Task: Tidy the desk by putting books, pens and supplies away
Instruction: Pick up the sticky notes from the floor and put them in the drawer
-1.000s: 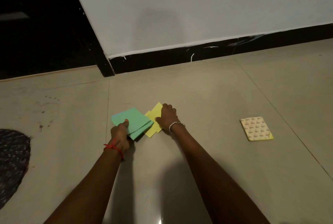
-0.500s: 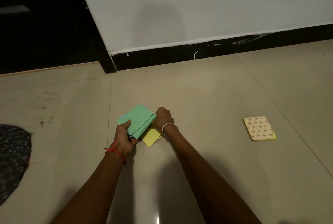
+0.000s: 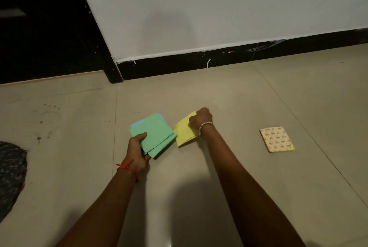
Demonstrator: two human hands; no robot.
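Your left hand (image 3: pixel 137 153) grips the green stack (image 3: pixel 155 135) at its near-left corner, thumb on top and fingers curled under it; the stack sits tilted, its right edge touching or just over the yellow sheets (image 3: pixel 184 132) (which of the two, I cannot tell). Your right hand (image 3: pixel 200 120) is curled and pinches the yellow sheets at their far right corner, knuckles up. Both bundles are low over the floor (image 3: pixel 229 97), in the middle of the view; whether they rest on the tile is not clear. Red thread (image 3: pixel 127 168) on your left wrist, pale bracelet (image 3: pixel 205 126) on your right. A patterned pad (image 3: pixel 276 139) with a yellow edge lies flat on the floor, well apart to the right. Dark speckled cloth (image 3: pixel 11 175) at the left edge. Beyond, a white wall (image 3: pixel 199 8) above a black skirting (image 3: pixel 199 61).
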